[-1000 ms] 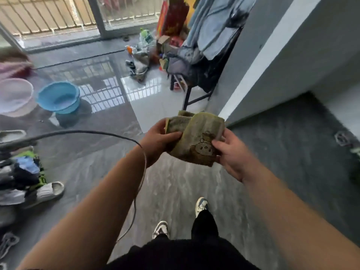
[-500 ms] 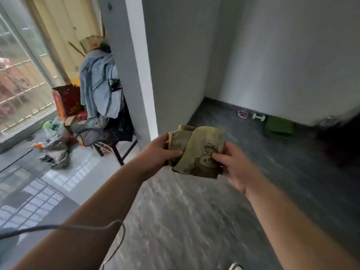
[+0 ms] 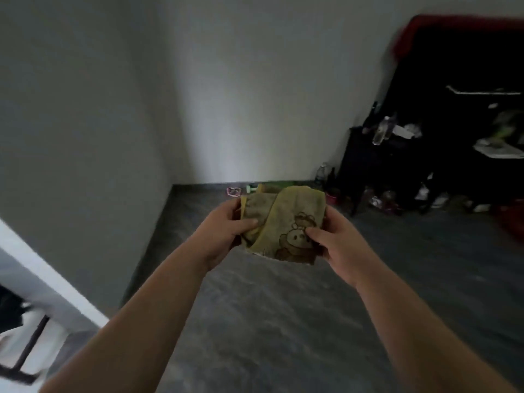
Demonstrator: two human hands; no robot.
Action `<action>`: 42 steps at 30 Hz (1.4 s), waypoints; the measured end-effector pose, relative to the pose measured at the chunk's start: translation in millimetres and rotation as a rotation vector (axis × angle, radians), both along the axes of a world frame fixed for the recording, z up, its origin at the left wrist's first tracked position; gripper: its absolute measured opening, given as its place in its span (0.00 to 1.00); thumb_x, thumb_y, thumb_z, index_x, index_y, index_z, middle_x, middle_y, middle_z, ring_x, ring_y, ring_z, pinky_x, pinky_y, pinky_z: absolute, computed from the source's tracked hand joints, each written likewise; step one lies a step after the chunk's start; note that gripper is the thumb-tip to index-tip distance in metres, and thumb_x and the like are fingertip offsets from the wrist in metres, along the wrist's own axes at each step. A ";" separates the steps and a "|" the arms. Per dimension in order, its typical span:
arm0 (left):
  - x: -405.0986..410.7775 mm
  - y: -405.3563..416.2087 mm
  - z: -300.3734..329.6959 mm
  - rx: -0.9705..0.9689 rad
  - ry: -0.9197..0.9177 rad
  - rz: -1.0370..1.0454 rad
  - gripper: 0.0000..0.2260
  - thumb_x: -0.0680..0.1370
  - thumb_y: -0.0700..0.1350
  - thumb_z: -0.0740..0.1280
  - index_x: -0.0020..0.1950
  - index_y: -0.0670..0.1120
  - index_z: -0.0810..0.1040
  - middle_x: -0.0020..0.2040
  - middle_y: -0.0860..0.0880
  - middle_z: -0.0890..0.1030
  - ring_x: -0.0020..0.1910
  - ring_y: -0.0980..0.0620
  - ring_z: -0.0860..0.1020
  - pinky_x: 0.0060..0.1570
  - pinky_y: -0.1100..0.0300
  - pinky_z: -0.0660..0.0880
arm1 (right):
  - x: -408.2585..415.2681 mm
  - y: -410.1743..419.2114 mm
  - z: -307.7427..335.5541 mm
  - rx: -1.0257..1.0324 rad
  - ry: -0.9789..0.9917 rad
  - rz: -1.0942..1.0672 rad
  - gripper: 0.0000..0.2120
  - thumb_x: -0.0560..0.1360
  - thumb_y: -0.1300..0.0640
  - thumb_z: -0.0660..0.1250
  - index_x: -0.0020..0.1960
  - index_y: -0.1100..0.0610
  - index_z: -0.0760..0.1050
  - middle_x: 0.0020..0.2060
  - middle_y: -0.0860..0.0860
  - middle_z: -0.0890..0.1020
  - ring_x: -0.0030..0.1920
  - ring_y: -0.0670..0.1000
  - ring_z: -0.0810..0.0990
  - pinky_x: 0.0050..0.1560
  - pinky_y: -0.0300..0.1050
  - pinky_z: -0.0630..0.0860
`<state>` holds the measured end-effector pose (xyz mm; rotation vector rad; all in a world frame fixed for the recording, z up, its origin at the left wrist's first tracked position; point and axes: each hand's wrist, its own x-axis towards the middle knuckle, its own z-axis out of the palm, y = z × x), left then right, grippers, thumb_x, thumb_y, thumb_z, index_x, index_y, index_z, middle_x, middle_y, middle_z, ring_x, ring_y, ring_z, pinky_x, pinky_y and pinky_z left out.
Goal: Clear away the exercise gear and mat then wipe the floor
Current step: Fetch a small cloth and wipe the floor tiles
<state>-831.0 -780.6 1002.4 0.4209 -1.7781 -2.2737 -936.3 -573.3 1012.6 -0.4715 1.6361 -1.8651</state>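
A folded yellow-green cloth (image 3: 283, 222) with a cartoon print is held up in front of me over the dark grey floor (image 3: 269, 321). My left hand (image 3: 224, 231) grips its left side, thumb on top. My right hand (image 3: 334, 242) pinches its right side, thumb on the print. Far off at the foot of the back wall lie a pink band (image 3: 234, 191), a small green dumbbell (image 3: 251, 189) and the edge of a green mat (image 3: 279, 184), mostly hidden behind the cloth.
A dark shelf unit (image 3: 442, 131) with bottles and clutter stands at the right, with more bottles and small items on the floor in front of it. White walls close the corner ahead. A wall edge and a dark chair leg (image 3: 31, 344) show at the lower left.
The view has swung right, away from the window and the chair with clothes, toward the room's far corner. Both hands keep the same hold on the cloth.
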 end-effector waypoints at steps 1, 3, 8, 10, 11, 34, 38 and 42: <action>-25.6 11.7 0.6 0.003 0.009 -0.021 0.18 0.76 0.30 0.67 0.66 0.40 0.75 0.60 0.38 0.82 0.59 0.38 0.80 0.59 0.43 0.76 | -19.5 13.5 1.2 0.001 0.010 -0.022 0.19 0.78 0.69 0.63 0.63 0.52 0.75 0.56 0.54 0.84 0.56 0.55 0.83 0.55 0.57 0.79; -74.9 33.3 2.3 0.005 0.023 -0.056 0.19 0.75 0.32 0.68 0.66 0.40 0.75 0.60 0.38 0.81 0.60 0.38 0.79 0.61 0.42 0.75 | -57.0 36.4 5.8 -0.003 0.029 -0.068 0.19 0.78 0.70 0.62 0.64 0.52 0.75 0.56 0.53 0.84 0.56 0.55 0.83 0.57 0.59 0.79; -169.1 62.1 3.3 0.000 0.000 -0.098 0.16 0.79 0.33 0.65 0.66 0.41 0.75 0.60 0.40 0.82 0.59 0.40 0.81 0.57 0.44 0.78 | -133.8 66.7 9.7 -0.008 0.039 -0.163 0.20 0.78 0.71 0.62 0.64 0.52 0.75 0.56 0.53 0.84 0.56 0.54 0.83 0.58 0.61 0.78; -202.7 61.3 -1.5 0.004 -0.004 -0.105 0.16 0.79 0.32 0.65 0.66 0.42 0.75 0.59 0.40 0.82 0.59 0.39 0.80 0.59 0.42 0.77 | -160.5 67.4 6.3 -0.008 0.030 -0.190 0.20 0.78 0.70 0.62 0.64 0.52 0.75 0.56 0.52 0.84 0.56 0.53 0.83 0.58 0.60 0.78; -219.4 59.3 -4.1 0.007 -0.008 -0.108 0.16 0.78 0.32 0.65 0.66 0.42 0.75 0.59 0.40 0.82 0.60 0.39 0.80 0.60 0.41 0.76 | -174.3 65.7 3.3 -0.004 0.023 -0.211 0.19 0.78 0.70 0.62 0.63 0.52 0.75 0.55 0.51 0.84 0.56 0.53 0.83 0.58 0.60 0.78; -710.1 -47.6 -33.8 -0.056 -0.134 -0.463 0.12 0.78 0.33 0.64 0.59 0.44 0.78 0.54 0.44 0.84 0.50 0.46 0.82 0.46 0.50 0.79 | -582.5 -33.1 -43.4 0.002 -0.044 -0.726 0.19 0.78 0.70 0.60 0.59 0.50 0.77 0.52 0.54 0.85 0.53 0.55 0.84 0.50 0.57 0.81; -808.4 -36.3 -51.6 -0.059 -0.177 -0.444 0.11 0.79 0.34 0.63 0.59 0.44 0.77 0.56 0.43 0.83 0.53 0.44 0.83 0.51 0.47 0.79 | -670.4 0.5 -62.3 -0.001 -0.066 -0.761 0.20 0.78 0.70 0.60 0.64 0.52 0.75 0.54 0.55 0.84 0.54 0.57 0.83 0.50 0.59 0.81; -900.3 -26.0 -61.5 -0.058 -0.221 -0.345 0.11 0.79 0.34 0.63 0.56 0.46 0.78 0.55 0.43 0.83 0.50 0.47 0.83 0.48 0.50 0.79 | -769.7 32.3 -73.3 0.027 -0.085 -0.781 0.20 0.78 0.71 0.59 0.62 0.51 0.76 0.52 0.54 0.85 0.51 0.56 0.84 0.46 0.55 0.82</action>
